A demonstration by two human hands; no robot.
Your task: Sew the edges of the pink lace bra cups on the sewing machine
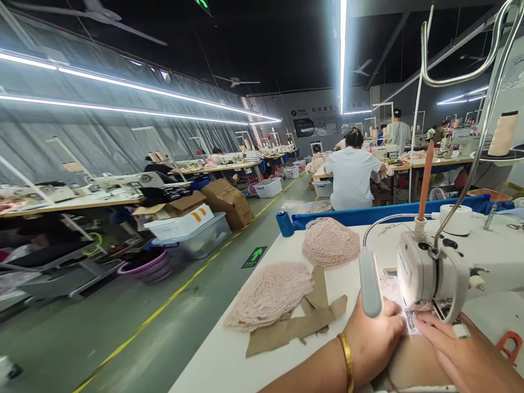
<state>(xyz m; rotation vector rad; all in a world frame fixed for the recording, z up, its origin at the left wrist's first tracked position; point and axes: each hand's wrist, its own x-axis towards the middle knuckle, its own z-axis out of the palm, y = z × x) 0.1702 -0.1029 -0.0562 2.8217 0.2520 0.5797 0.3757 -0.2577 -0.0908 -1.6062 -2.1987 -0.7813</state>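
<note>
A white sewing machine stands at the right of the white table, its lamp lighting the presser foot. Under the foot lies a pale pink lace piece. My left hand, with a gold bracelet at the wrist, is closed with curled fingers on the lace left of the foot. To the right of the foot, my right hand lies with fingers stretched out on the work, tips close to the needle area. Beige cloth shows between the hands. The grey lamp head hides part of my left hand.
Two stacks of pink lace pieces, a nearer stack and a farther stack, lie left of the machine with brown strips. A blue thread cone stands at the table's edge. Ahead sits a co-worker; boxes line the aisle.
</note>
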